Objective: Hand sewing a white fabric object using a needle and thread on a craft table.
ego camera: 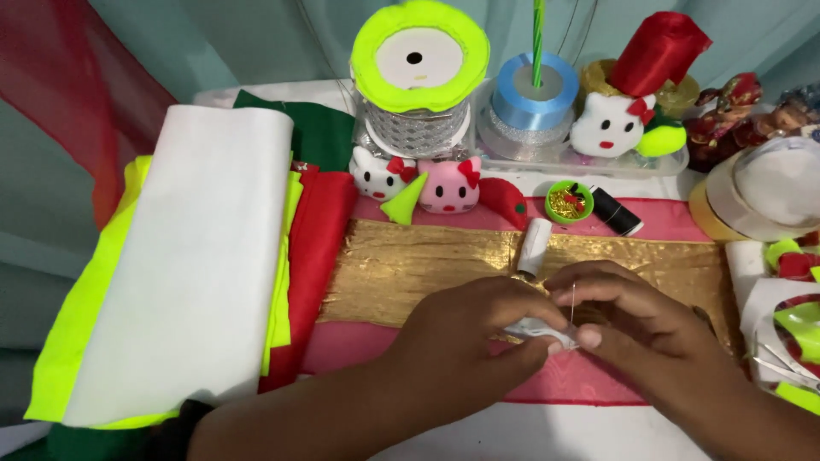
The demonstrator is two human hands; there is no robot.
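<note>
Head view shows 2 hands: the left hand [478, 329] and right hand [632, 316] pinch 1 small white piece [534, 329] together, a thin needle [573, 299] upright between the right fingers, over crinkled gold fabric [401, 265]. 1 round green dish [569, 202] holds pins. 2 plush cat heads [380, 175] sit behind, beside 1 folded white felt sheet [196, 256].

Left of the gold cloth [410, 265] lies a stack of white felt [188, 256]. Behind that cloth sit 2 cat-face toys [427, 181], a green pin box [570, 202] and a black thread spool [617, 211].
</note>
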